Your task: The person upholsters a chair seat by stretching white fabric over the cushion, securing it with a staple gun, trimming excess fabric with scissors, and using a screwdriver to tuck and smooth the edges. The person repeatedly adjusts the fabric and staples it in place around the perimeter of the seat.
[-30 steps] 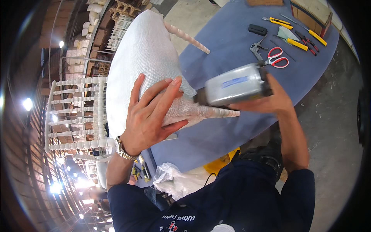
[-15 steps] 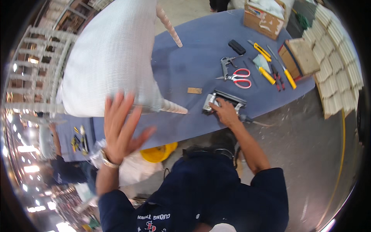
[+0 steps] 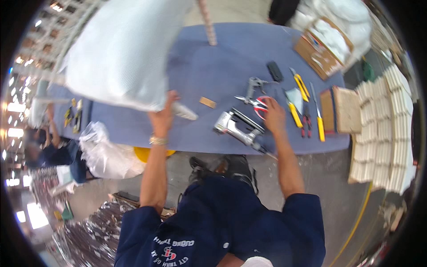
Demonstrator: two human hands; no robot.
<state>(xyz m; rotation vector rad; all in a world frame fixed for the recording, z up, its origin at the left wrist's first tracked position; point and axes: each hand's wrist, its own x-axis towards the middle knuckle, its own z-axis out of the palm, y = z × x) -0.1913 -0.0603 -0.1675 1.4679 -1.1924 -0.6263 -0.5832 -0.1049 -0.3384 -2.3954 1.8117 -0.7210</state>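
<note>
A white upholstered chair [image 3: 120,58] with pale turned legs lies over the left part of the blue-covered table [image 3: 195,133]. My left hand [image 3: 162,116] is closed at the chair's near corner, beside one tapering leg [image 3: 184,111]. Some of its fingers are hidden. Over at the right, my right hand [image 3: 274,116] closes on the red handles of the scissors [image 3: 260,107], whose blades point left. Just left of that hand lies a silver staple gun [image 3: 240,127], untouched, with its hose trailing toward the table's near edge.
Right of the scissors lie yellow-handled knives [image 3: 321,127], dark red pliers [image 3: 307,122] and a grey air gun [image 3: 255,86]. A small tan piece [image 3: 207,102] lies mid-table. Behind stands an open carton [image 3: 318,55]. Stacked cream strips [image 3: 382,129] rise at right; another person [image 3: 49,144] works at far left.
My right hand has let go of the staple gun and moved onto the scissors. My left hand, spread and raised before, is now closed at the chair's corner. The whole view has shifted.
</note>
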